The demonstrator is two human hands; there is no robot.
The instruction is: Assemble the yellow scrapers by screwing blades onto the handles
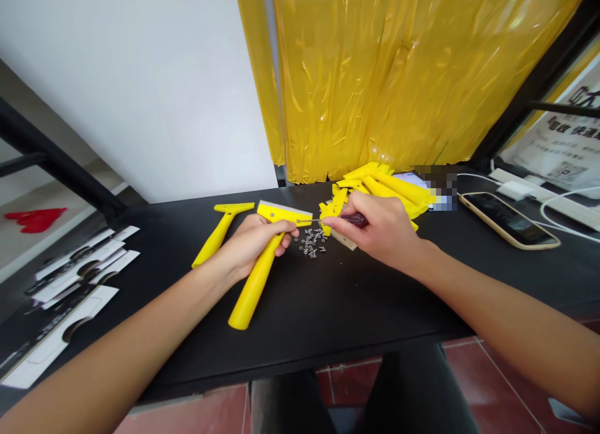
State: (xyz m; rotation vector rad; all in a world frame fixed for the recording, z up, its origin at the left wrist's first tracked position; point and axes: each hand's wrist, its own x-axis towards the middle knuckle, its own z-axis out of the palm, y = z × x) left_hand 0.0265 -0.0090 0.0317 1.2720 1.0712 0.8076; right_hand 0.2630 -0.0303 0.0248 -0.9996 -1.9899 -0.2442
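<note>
My left hand (260,239) is closed around the neck of a yellow scraper (257,290), whose metal blade edge faces away from me and whose handle slants down toward the table's front. In my right hand (382,224) is a screwdriver (355,220) with a dark handle. Its thin shaft reaches left to the scraper head, at or very near a screw on the right side; exact contact is too small to tell. Loose screws and nuts (310,241) lie in a small heap just beyond my hands. A second yellow scraper (216,237) rests behind my left wrist.
Several yellow scraper parts (389,187) are piled at the back of the black table (328,309). White cardboard sleeves (89,321) lie at the left. A phone (509,218) and white cables with a power strip (553,199) are at the right. Yellow plastic sheeting (375,77) hangs behind.
</note>
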